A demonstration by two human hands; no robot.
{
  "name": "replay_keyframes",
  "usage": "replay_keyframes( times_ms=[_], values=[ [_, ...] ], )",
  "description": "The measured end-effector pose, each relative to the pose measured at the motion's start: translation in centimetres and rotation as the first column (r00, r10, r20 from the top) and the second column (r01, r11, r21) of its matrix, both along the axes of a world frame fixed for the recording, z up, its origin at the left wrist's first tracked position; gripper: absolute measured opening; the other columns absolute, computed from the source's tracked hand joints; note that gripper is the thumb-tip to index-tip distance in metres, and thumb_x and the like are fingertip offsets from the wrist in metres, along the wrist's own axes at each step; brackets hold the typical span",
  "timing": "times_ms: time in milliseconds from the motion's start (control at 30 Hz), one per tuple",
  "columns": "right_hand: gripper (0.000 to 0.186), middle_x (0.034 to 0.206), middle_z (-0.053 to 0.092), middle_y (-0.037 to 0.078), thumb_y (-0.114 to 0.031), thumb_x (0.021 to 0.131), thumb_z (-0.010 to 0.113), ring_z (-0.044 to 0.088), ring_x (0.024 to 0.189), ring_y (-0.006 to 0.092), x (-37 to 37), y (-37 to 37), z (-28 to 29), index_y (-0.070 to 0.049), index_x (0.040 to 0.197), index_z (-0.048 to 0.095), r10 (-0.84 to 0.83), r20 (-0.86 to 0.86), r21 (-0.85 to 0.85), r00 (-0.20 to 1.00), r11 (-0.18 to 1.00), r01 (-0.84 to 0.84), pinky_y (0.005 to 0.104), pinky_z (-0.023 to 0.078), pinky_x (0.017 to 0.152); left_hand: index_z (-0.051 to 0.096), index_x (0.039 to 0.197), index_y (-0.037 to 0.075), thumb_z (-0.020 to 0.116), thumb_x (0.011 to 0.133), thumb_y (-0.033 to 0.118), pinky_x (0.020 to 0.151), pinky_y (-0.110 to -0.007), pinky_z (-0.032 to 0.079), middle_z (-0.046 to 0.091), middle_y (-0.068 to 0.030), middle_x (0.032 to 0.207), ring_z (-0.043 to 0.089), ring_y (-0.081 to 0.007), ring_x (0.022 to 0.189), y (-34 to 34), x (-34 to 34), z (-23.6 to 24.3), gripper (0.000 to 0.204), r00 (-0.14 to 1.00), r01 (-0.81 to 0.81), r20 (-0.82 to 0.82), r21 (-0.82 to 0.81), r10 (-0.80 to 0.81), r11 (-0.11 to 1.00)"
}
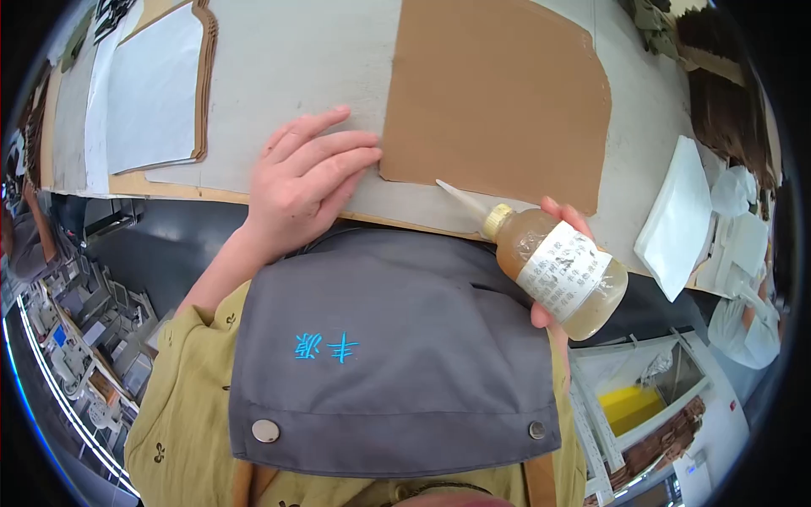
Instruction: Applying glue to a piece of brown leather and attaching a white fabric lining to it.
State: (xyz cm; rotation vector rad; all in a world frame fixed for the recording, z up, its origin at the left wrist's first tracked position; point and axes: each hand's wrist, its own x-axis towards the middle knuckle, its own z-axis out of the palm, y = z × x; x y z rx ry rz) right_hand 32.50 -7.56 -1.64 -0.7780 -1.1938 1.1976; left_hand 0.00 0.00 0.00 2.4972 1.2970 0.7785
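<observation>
Taking the middle of the view as the clock centre and reading from the left: a person in grey clothing (pixel 34 241) is way out at 9 o'clock by the rim, with a jumble of pale machines (pixel 93 351) just below, between 8 and 9.

At 10 o'clock there's a stack of brown sheet pieces topped with white paper (pixel 159 93), lying on the pale grey worktable (pixel 291 51). The bare left hand (pixel 296 182) is between 10 and 11, nothing in its grip, fingers stretched out loosely with the tips right by the left edge of the brown panel. Can't tell if they're actually touching it. Below that, the dark grey apron (pixel 389 338) fills the 6 o'clock side.

The flat brown sheet panel (pixel 498 101) sits on the table at 1 o'clock. Around 3 o'clock, the bare right hand (pixel 574 218) is wrapped round a clear plastic bottle of amber liquid (pixel 564 270), with a white label and yellow cap. It's tilted, its thin pale nozzle (pixel 460 198) aimed toward 11, tip at the panel's near edge; contact's hard to call.

Further right, a white folded sheet bundle (pixel 676 220) is at 3 o'clock, and a clear plastic bag (pixel 745 334) hangs just past it, nearer 4.
</observation>
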Motion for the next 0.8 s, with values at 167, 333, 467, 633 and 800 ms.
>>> replay_keyframes(
  times_ms=[167,333,467,633,800],
  values=[
    [0.120,0.141,0.061,0.019,-0.051,0.051,0.102,0.058,0.133,0.0266,-1.5,1.3,-0.5,0.003,0.145,0.050,0.074,0.013,-0.001,0.997,0.997,-0.074,0.0368,0.047,0.111,0.077,0.105,0.012,0.073,0.078,-0.001,0.095,-0.039,0.050,0.075,-0.0004,0.115,0.066,-0.0280,0.119,0.5,0.2,0.4,0.031,0.997,0.063,-0.053,0.027,-0.061,0.998],
    [0.113,0.137,0.064,0.020,-0.046,0.052,0.104,0.061,0.129,0.0264,1.3,2.2,0.6,0.003,0.141,0.054,0.094,0.147,-0.011,0.985,0.996,-0.093,0.0358,0.049,0.110,0.076,0.105,0.013,0.072,0.078,0.000,0.095,-0.038,0.051,0.074,-0.0002,0.117,0.066,-0.0265,0.119,0.0,4.4,-1.3,0.030,0.999,0.051,-0.013,0.046,-0.050,0.998],
    [0.109,0.132,0.067,0.020,-0.045,0.053,0.103,0.065,0.123,0.0263,1.0,1.8,1.0,0.004,0.139,0.056,0.072,0.220,-0.030,0.973,0.997,-0.067,0.0350,0.051,0.106,0.076,0.106,0.013,0.071,0.078,0.000,0.095,-0.038,0.051,0.074,0.0000,0.118,0.066,-0.0256,0.118,-0.2,5.2,-1.8,0.031,0.998,0.050,-0.043,0.041,-0.048,0.998],
    [0.114,0.132,0.067,0.021,-0.050,0.052,0.103,0.066,0.123,0.0263,2.6,0.3,1.8,0.005,0.139,0.055,0.016,0.366,0.017,0.930,1.000,-0.023,0.0345,0.052,0.106,0.076,0.106,0.012,0.070,0.076,-0.003,0.094,-0.038,0.052,0.074,-0.0009,0.118,0.067,-0.0263,0.117,0.0,4.5,-1.4,0.034,0.998,0.054,-0.032,0.052,-0.052,0.997],
    [0.132,0.141,0.060,0.023,-0.067,0.047,0.096,0.059,0.129,0.0281,4.1,-4.0,1.9,0.006,0.145,0.047,-0.390,0.285,-0.243,0.876,0.854,0.460,0.0382,0.047,0.110,0.076,0.106,0.011,0.067,0.074,-0.007,0.094,-0.038,0.052,0.073,-0.0023,0.118,0.067,-0.0271,0.117,-0.1,4.4,-0.9,0.038,0.998,0.069,-0.017,0.046,-0.068,0.997]
  ],
)
